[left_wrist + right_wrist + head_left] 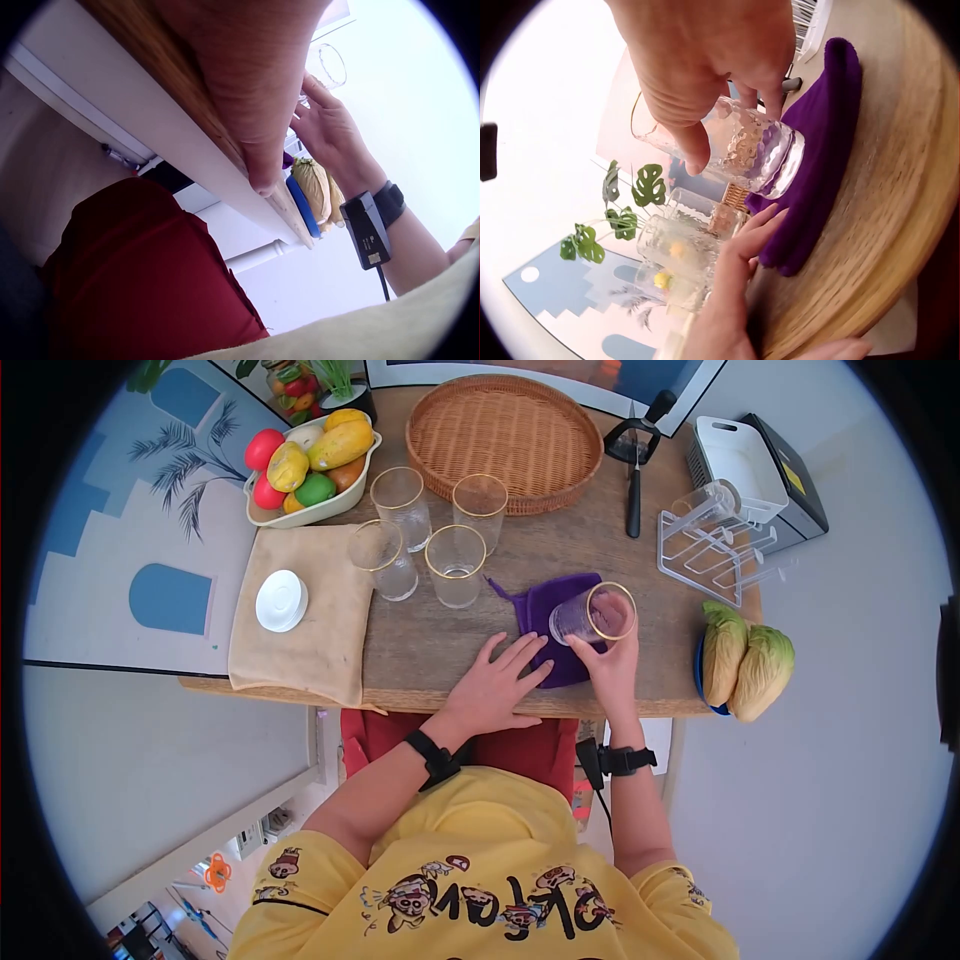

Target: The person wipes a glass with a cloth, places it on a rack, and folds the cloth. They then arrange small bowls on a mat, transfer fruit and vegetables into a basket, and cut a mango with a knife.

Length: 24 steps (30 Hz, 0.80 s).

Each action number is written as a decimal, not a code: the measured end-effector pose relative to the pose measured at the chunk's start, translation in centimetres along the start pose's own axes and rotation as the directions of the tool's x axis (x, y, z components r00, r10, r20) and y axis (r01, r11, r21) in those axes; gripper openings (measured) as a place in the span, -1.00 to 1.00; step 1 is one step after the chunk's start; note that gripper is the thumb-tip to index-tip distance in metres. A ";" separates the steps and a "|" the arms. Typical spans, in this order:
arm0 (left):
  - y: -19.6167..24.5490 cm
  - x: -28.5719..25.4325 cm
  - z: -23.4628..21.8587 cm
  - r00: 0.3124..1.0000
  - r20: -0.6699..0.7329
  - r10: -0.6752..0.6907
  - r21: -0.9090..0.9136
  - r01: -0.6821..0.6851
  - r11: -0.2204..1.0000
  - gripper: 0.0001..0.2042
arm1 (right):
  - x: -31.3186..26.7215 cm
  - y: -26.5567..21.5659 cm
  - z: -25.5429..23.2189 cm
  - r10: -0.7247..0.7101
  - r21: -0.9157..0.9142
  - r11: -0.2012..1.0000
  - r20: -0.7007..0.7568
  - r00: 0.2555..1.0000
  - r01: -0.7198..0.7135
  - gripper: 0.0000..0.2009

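My right hand [613, 665] grips a clear gold-rimmed drinking glass [761, 154], thumb on one side and fingers round the other. The glass is tilted, its base close over a folded purple cloth [545, 600] near the table's front edge. My left hand [492, 685] lies palm down with its fingers spread, fingertips at the cloth's left edge; nothing is in its grasp. In the right wrist view, the left fingers [739, 255] reach the cloth beside the glass. The left wrist view shows mostly the heel of the left hand [255, 90] at the table edge.
Several similar glasses [457, 585] stand left of the cloth. Behind them are a wicker tray [505, 435] and a fruit basket [340, 505]. A white lidded dish [282, 601] sits on a beige cloth [310, 670]. To the right are a knife [634, 500], glass rack [700, 575] and cabbages [762, 670].
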<state>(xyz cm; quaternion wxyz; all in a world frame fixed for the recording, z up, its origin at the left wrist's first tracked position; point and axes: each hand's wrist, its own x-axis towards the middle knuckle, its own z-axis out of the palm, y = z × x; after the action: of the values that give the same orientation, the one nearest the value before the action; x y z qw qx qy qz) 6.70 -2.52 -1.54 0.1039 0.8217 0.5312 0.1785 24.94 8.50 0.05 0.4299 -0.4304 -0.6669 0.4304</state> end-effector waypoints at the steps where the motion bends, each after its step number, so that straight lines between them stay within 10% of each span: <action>1: 0.0 0.0 -0.1 1.000 -0.003 0.001 0.002 -0.001 1.000 -0.21 | 0.3 0.1 0.1 -0.037 -0.045 0.998 -0.027 0.999 0.036 -0.25; 15: -0.1 -0.1 0.1 1.000 0.013 -0.001 -0.006 0.001 1.000 -0.21 | -2.0 -2.5 -0.3 -0.228 -0.432 0.871 0.066 0.972 0.233 -0.32; 20: 0.0 -0.1 0.0 0.999 -0.025 0.021 -0.022 -0.022 1.000 -0.21 | -0.8 0.7 -1.4 0.017 -0.059 0.998 -0.091 0.996 -0.022 -0.14; 24: 0.2 0.0 -0.3 1.000 0.000 0.010 -0.015 -0.010 1.000 -0.21 | -2.0 -0.4 -1.4 0.035 -0.193 0.981 0.033 0.999 -0.028 -0.08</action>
<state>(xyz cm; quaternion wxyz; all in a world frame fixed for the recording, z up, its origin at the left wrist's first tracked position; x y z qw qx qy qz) 6.74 -2.64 -1.25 0.1090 0.8236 0.5257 0.1830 26.66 6.79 0.40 0.3672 -0.4727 -0.7060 0.3785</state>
